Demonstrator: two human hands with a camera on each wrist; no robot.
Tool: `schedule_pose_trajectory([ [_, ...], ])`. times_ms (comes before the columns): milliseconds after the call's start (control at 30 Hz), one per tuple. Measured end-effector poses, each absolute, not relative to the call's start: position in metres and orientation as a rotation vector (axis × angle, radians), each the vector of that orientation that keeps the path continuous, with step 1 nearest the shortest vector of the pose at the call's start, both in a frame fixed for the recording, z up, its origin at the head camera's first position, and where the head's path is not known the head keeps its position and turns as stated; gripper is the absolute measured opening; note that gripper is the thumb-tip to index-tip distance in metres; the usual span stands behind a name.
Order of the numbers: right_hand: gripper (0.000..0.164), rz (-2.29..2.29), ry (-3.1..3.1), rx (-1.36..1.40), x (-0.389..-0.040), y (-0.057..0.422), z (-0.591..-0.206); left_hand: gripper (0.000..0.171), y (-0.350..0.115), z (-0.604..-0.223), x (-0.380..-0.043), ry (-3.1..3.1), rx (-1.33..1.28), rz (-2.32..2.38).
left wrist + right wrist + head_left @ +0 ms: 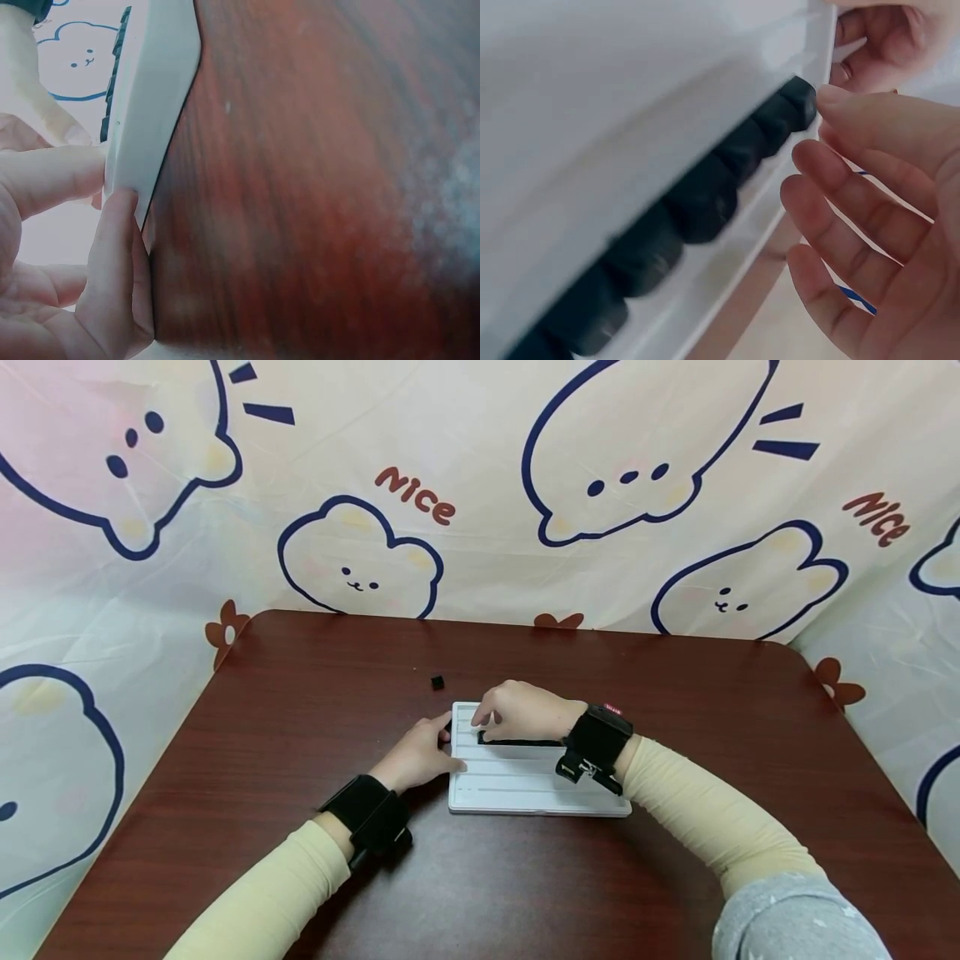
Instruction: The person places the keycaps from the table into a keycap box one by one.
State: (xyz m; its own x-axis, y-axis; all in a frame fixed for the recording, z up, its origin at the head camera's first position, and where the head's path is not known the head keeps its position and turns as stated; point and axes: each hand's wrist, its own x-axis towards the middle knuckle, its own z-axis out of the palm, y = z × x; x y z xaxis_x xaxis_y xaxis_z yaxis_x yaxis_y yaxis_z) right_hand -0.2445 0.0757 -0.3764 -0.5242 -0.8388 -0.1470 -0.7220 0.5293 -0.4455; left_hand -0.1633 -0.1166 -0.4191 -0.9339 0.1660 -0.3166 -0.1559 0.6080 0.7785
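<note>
A white ridged tray (525, 789) lies on the table and bears a row of black keycaps (701, 199). My left hand (422, 756) holds the tray's left end. In the left wrist view its thumb and a finger (112, 247) bear on the rim and side wall. Above the tray is my right hand (525, 712), its thumb tip (836, 97) touching the last keycap at the row's left end. The right hand's other fingers are loosely bent, apart from the row. Part of the row is hidden under the right wrist in the head view.
One loose black keycap (437, 682) sits on the brown table (337, 668), just beyond the tray's far left corner. A patterned cloth (480, 552) hangs behind and beside the table. Black wrist straps (600, 739) are on both forearms.
</note>
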Motion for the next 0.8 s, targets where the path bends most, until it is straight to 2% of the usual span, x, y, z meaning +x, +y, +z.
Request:
schedule_pose_trajectory([
  [400,0.025,-0.463,2.399,-1.296,-0.265,0.064,-0.357,0.088,-0.116,-0.42,-0.163,2.454,0.009,1.287],
  [800,0.034,-0.545,2.379,-1.209,-0.289,0.041,-0.357,0.087,-0.114,-0.419,-0.165,2.494,0.003,1.246],
])
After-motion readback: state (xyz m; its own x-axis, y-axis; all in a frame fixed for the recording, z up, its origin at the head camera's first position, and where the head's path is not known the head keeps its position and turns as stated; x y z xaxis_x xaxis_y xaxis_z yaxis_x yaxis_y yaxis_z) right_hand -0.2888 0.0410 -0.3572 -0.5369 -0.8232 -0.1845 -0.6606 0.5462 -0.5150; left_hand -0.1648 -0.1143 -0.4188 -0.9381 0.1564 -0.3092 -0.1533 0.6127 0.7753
